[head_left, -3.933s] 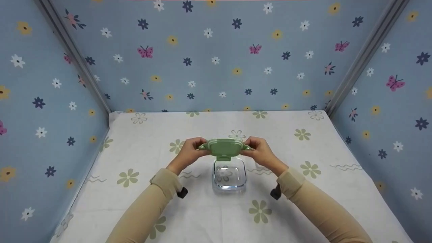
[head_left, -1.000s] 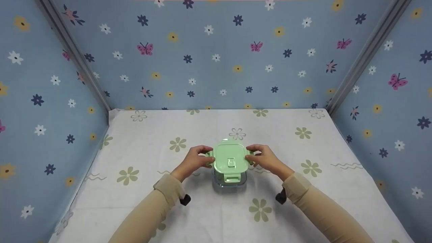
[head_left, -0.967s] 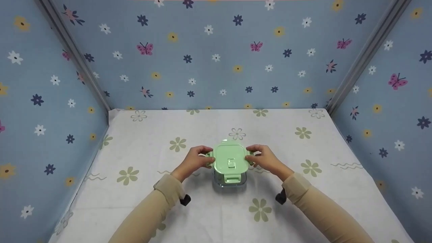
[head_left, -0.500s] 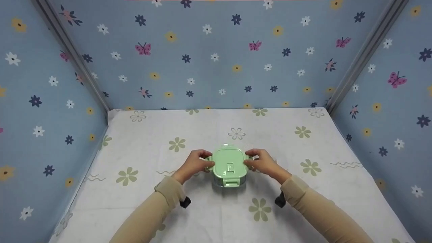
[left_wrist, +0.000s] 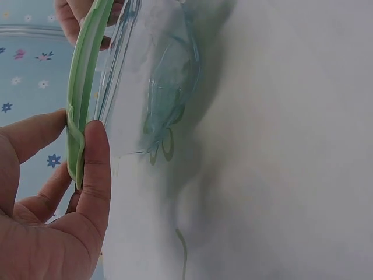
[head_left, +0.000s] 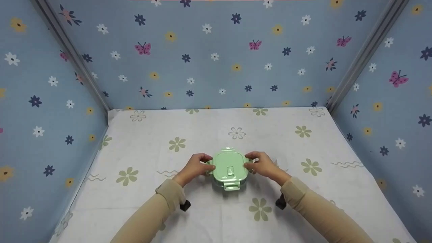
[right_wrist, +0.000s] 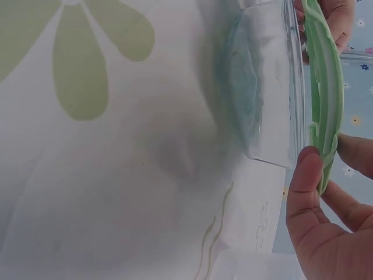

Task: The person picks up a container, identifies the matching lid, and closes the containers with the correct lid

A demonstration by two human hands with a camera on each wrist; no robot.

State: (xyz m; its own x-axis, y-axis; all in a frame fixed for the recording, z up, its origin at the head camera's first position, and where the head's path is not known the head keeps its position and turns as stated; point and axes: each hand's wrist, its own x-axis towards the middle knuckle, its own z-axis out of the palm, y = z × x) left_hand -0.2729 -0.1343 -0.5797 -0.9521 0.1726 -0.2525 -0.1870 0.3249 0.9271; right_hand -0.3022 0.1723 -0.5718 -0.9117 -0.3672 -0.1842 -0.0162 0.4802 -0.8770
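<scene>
A light green lid (head_left: 230,165) with side flaps lies level over a clear square glass food container (head_left: 218,184) in the head view. My left hand (head_left: 195,167) pinches the lid's left flap between thumb and fingers. On the opposite side, the right flap is pinched by my right hand (head_left: 265,165). In the left wrist view the lid (left_wrist: 87,81) sits right at the rim of the glass container (left_wrist: 169,81), with a narrow gap showing. The right wrist view has the lid (right_wrist: 326,87) close over the container's rim (right_wrist: 294,87). Most of the container is hidden from above.
A white cloth with green flowers (head_left: 127,176) covers the table. Blue flowered walls (head_left: 202,50) stand at the back and both sides. A whitish see-through shape (right_wrist: 250,265) shows at the bottom of the right wrist view. Dark wrist cameras (head_left: 185,206) hang below both wrists.
The lid was tilted up behind the container, then swung level over it. Over the last second both hands brought it lower and nearer to me. The container stayed in place.
</scene>
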